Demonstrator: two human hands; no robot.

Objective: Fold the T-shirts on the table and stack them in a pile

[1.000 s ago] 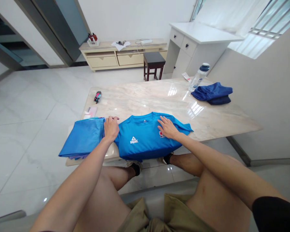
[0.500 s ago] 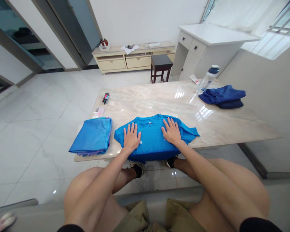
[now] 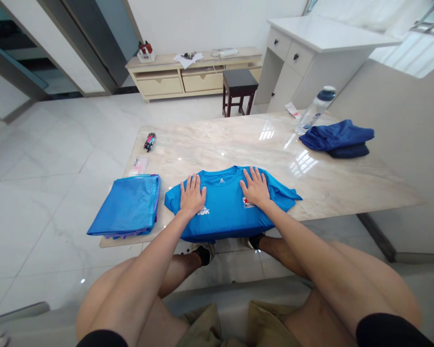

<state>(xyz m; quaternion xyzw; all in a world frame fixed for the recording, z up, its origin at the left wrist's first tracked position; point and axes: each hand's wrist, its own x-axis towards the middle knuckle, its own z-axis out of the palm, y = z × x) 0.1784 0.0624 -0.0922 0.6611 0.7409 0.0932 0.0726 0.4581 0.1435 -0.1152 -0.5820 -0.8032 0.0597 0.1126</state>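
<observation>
A blue T-shirt [image 3: 224, 209] lies front side up on the marble-look table [image 3: 210, 144], its collar away from me and its lower part hanging over the near edge. My left hand [image 3: 193, 195] rests flat on the shirt's left shoulder area, fingers stretched out, just above a white printed logo. On the other side of the collar, my right hand [image 3: 255, 188] is also flat on the fabric with fingers spread, beside a red and white emblem. To the left sits a stack of folded blue and purple clothes [image 3: 126, 205].
Dark blue cloth [image 3: 338, 138] lies crumpled at the table's right, by a clear water bottle [image 3: 316, 110] and a small paper tag [image 3: 292, 110]. At the far left corner is a small dark, multicoloured object [image 3: 149, 142]. A dark stool [image 3: 240, 82] stands beyond the table.
Both hands have slid slightly away from me toward the shirt's shoulders, uncovering more of the chest logo and emblem. The view has shifted a little.
</observation>
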